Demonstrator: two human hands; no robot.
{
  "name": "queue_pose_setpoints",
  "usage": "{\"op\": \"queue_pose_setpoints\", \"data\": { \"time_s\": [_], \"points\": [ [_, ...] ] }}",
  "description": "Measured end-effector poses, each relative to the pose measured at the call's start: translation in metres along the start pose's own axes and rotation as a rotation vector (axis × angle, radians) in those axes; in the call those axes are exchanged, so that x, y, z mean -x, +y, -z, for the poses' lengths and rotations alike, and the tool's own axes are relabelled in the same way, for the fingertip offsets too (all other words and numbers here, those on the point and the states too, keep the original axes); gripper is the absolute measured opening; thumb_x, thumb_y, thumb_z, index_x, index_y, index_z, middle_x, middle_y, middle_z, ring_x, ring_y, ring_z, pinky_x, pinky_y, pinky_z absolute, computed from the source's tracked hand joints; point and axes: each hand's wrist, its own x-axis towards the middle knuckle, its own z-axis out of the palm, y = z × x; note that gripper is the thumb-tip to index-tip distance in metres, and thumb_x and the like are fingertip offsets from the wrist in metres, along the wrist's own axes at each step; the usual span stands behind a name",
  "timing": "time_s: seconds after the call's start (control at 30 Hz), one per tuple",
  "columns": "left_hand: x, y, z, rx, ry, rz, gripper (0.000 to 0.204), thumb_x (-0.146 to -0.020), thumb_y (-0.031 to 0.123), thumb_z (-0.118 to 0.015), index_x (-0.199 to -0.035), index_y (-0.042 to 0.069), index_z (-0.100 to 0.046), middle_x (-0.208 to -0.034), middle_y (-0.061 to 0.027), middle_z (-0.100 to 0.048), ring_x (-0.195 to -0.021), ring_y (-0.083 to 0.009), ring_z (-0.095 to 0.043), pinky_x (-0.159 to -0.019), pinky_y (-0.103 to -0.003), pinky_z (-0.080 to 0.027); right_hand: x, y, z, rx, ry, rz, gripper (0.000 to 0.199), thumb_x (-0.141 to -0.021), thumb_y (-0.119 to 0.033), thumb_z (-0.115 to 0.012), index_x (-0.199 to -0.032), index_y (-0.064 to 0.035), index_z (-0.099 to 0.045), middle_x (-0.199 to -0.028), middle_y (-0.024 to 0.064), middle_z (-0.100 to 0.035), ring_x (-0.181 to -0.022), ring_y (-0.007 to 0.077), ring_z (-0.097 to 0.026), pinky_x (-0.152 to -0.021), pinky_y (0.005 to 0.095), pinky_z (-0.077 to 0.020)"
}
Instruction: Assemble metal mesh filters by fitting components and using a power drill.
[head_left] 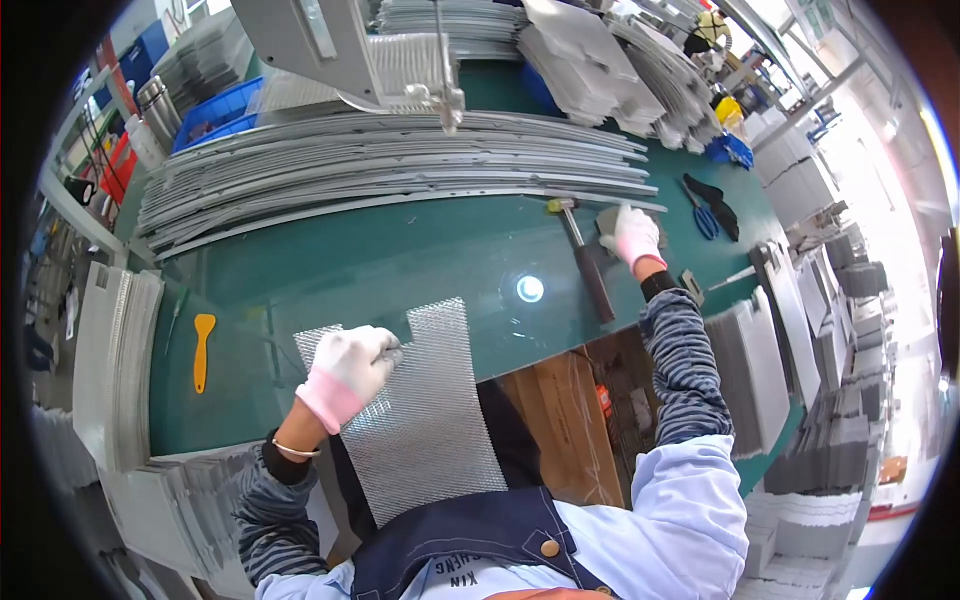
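The green worktop (470, 255) lies under the upper part of the mesh sheet (425, 430), whose lower part overhangs the near edge toward the apron. With so much unsupported, the sheet could bend or slide off if its hold loosens, and its lower edge could snag the clothing.

Beyond the mesh sheet, a broad stack of long metal strips (400, 165) spans the worktop; swinging the sheet forward could knock the nearest strips askew.

At the sheet's upper edge is the left hand (350, 368), gloved, its grip apparently clenched on the mesh beside the notch. That is only 1 hold, well to the left, so the sheet could twist, and cut mesh ends could catch the glove.

Well right of and beyond the mesh sheet, the right hand (636, 236) rests at a small grey-brown block (607, 220); whether its grip is closed around it I cannot tell. A loose hold could let the block slip.

The hammer (584, 258) lies between block and sheet, where a low sweep of the right arm could bump it. Left of the sheet, the yellow scraper (201, 352) could be brushed by a swinging corner.
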Motion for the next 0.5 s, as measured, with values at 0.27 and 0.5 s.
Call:
{"op": "queue_pose_setpoints", "data": {
  "time_s": [0.27,0.5],
  "points": [
    [0.011,-0.012,-0.008,-0.037,0.029,0.064,0.014,-0.081,0.015,-0.069,-0.085,0.001,-0.068,-0.081,-0.0151,-0.068,-0.074,-0.0280,-0.067,-0.069,-0.036,-0.052,-0.018,0.013,-0.040,-0.315,0.189,-0.013,0.069,-0.075,-0.021,-0.071,-0.131,0.0044,-0.041,-0.104,0.0261,-0.066,-0.096,0.0383,-0.066,-0.085,0.0450,-0.0528],
    [0.020,-0.021,-0.016,-0.090,0.072,0.037,0.019,-0.084,0.016,-0.066,-0.096,0.001,-0.065,-0.083,-0.0149,-0.068,-0.077,-0.0309,-0.067,-0.070,-0.039,-0.053,-0.014,0.048,-0.040,-0.659,0.478,0.023,0.029,-0.074,-0.010,-0.074,-0.099,0.0033,-0.065,-0.092,0.0176,-0.071,-0.086,0.0264,-0.068,-0.081,0.0345,-0.0527]
  ]
}}
